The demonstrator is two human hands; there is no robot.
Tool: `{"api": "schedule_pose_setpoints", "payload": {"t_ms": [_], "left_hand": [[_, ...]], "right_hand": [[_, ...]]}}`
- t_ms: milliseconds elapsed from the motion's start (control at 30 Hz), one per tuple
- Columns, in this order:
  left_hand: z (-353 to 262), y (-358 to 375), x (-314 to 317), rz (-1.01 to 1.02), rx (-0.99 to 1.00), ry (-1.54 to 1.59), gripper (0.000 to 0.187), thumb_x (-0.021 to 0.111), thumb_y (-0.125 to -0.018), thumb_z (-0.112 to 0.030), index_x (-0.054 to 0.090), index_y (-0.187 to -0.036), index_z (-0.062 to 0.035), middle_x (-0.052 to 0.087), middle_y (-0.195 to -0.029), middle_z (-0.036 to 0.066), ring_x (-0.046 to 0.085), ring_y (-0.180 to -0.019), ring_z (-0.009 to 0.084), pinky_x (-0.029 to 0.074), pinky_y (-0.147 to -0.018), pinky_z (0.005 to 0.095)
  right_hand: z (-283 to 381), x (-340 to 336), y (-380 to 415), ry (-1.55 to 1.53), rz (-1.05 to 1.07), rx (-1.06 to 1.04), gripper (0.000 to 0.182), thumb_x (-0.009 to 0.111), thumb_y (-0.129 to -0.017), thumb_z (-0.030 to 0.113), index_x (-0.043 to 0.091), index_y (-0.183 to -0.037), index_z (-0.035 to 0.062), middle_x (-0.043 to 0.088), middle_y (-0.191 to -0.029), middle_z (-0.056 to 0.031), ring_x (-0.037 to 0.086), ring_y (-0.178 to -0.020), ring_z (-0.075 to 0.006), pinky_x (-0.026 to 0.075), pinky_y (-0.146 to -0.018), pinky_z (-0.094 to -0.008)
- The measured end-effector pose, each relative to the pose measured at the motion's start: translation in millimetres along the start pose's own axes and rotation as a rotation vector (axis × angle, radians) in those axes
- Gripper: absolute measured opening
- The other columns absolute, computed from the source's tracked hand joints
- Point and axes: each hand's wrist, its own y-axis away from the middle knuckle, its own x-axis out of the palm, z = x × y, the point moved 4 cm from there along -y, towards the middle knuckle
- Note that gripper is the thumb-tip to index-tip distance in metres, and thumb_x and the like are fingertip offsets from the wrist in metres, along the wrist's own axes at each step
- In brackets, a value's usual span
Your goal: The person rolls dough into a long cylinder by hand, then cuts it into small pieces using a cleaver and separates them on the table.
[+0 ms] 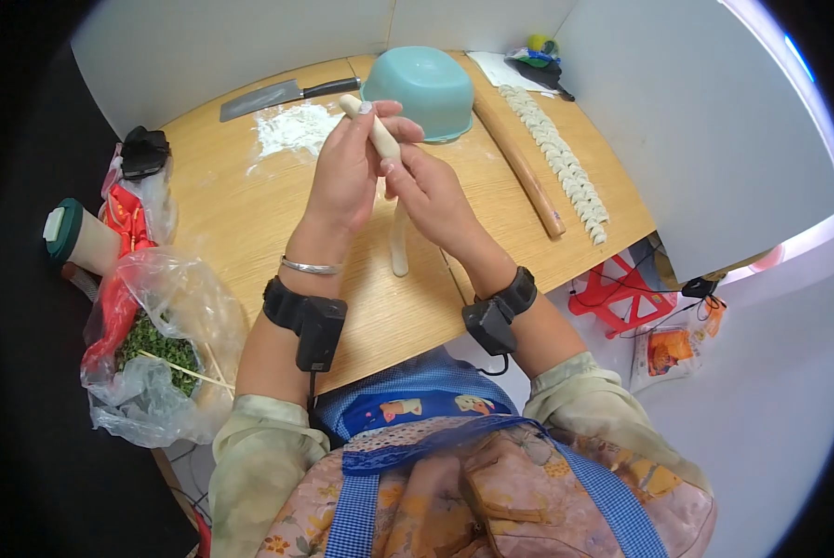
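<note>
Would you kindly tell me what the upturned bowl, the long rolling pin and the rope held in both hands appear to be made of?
The bowl looks like smooth teal plastic with a soft sheen. The rolling pin seems bare brown wood, matte. The rope, held by the left hand and right hand, looks like pale, soft dough, since it droops limply.

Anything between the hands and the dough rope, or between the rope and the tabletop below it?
Nothing visible. The left hand and right hand both grip the pale dough rope directly. Its lower end hangs toward bare light wooden tabletop; the overturned teal plastic bowl sits behind.
</note>
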Motion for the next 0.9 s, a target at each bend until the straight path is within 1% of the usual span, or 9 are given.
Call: {"api": "schedule_pose_setpoints", "payload": {"t_ms": [167, 300, 367, 433, 533, 600, 733, 800, 900], "left_hand": [[-4.0, 4.6, 21.7, -0.013, 0.128, -0.074, 0.041, 0.032, -0.111, -0.031, 0.050, -0.134, -0.0023, 0.067, -0.122, 0.011, 0.056, -0.124, 0.0208, 0.040, -0.107, 0.0376], [2.6, 23.8, 60.3, 0.095, 0.171, -0.108, 0.060, 0.027, -0.110, -0.044, 0.035, -0.153, -0.0042, 0.041, -0.155, 0.009, 0.035, -0.144, 0.0203, 0.023, -0.121, 0.0380], [-0.5, 27.1, 64.7, 0.164, 0.225, -0.064, 0.075, 0.022, -0.107, -0.056, 0.019, -0.161, -0.0040, 0.021, -0.167, 0.008, 0.020, -0.153, 0.0208, 0.012, -0.125, 0.0369], [-4.1, 23.6, 57.6, 0.107, 0.245, -0.014, 0.075, 0.021, -0.107, -0.057, 0.018, -0.161, -0.0042, 0.021, -0.167, 0.008, 0.020, -0.153, 0.0212, 0.013, -0.125, 0.0365], [-6.5, 10.0, 28.3, -0.021, 0.276, 0.014, 0.074, 0.025, -0.107, -0.056, 0.018, -0.161, -0.0057, 0.021, -0.167, 0.011, 0.021, -0.153, 0.0253, 0.016, -0.125, 0.0411], [-17.5, 5.1, 5.3, -0.232, 0.300, -0.060, 0.071, 0.028, -0.107, -0.053, 0.019, -0.161, -0.0076, 0.023, -0.166, 0.013, 0.023, -0.152, 0.0289, 0.019, -0.123, 0.0476], [-20.7, 14.7, 12.6, -0.276, 0.326, -0.187, 0.066, 0.030, -0.108, -0.046, 0.019, -0.161, -0.0078, 0.025, -0.165, 0.013, 0.028, -0.150, 0.0305, 0.023, -0.122, 0.0467], [-10.9, 19.6, 37.8, -0.040, 0.218, -0.008, 0.062, 0.024, -0.111, -0.040, 0.018, -0.160, -0.0017, 0.022, -0.167, 0.010, 0.022, -0.152, 0.0243, 0.016, -0.124, 0.0327], [0.5, 21.5, 53.2, -0.027, 0.286, -0.131, 0.065, 0.023, -0.111, -0.044, 0.017, -0.160, -0.0017, 0.020, -0.167, 0.010, 0.019, -0.153, 0.0226, 0.015, -0.125, 0.0339]], "right_hand": [[-0.7, -20.6, -25.0, -0.406, -0.318, -0.008, 0.036, 0.044, -0.106, 0.033, 0.056, -0.121, 0.0028, 0.062, -0.116, -0.0098, 0.056, -0.110, -0.0194, 0.043, -0.098, -0.0340], [18.3, -18.0, -47.7, -0.656, -0.490, -0.009, 0.057, 0.030, -0.108, 0.047, 0.047, -0.143, 0.0052, 0.053, -0.138, -0.0110, 0.049, -0.124, -0.0191, 0.038, -0.107, -0.0344], [22.5, -9.4, -48.6, -0.593, -0.411, -0.106, 0.060, 0.030, -0.108, 0.049, 0.044, -0.147, 0.0058, 0.050, -0.143, -0.0116, 0.048, -0.125, -0.0207, 0.038, -0.107, -0.0339], [28.0, 3.3, -39.9, -0.506, -0.205, -0.191, 0.066, 0.024, -0.108, 0.052, 0.034, -0.156, 0.0072, 0.037, -0.156, -0.0141, 0.041, -0.138, -0.0292, 0.032, -0.114, -0.0351], [46.1, 33.3, -2.1, -0.115, -0.191, -0.480, 0.063, 0.024, -0.109, 0.041, 0.031, -0.154, -0.0024, 0.034, -0.157, -0.0255, 0.028, -0.149, -0.0347, 0.019, -0.122, -0.0425], [51.0, 53.4, 25.8, -0.080, -0.183, -0.494, 0.062, 0.024, -0.109, 0.039, 0.029, -0.155, -0.0027, 0.033, -0.158, -0.0260, 0.027, -0.149, -0.0360, 0.018, -0.122, -0.0431], [51.6, 61.5, 22.2, -0.065, -0.243, -0.493, 0.064, 0.027, -0.109, 0.040, 0.025, -0.156, -0.0036, 0.032, -0.158, -0.0258, 0.031, -0.147, -0.0366, 0.022, -0.121, -0.0425], [39.1, 25.1, -31.3, -0.075, -0.235, -0.390, 0.064, 0.029, -0.109, 0.041, 0.027, -0.155, -0.0042, 0.037, -0.155, -0.0246, 0.037, -0.144, -0.0341, 0.029, -0.118, -0.0396], [47.7, -3.1, -60.5, -0.577, -0.328, -0.023, 0.062, 0.029, -0.110, 0.040, 0.031, -0.153, -0.0032, 0.043, -0.150, -0.0213, 0.044, -0.138, -0.0283, 0.034, -0.114, -0.0355]]}}
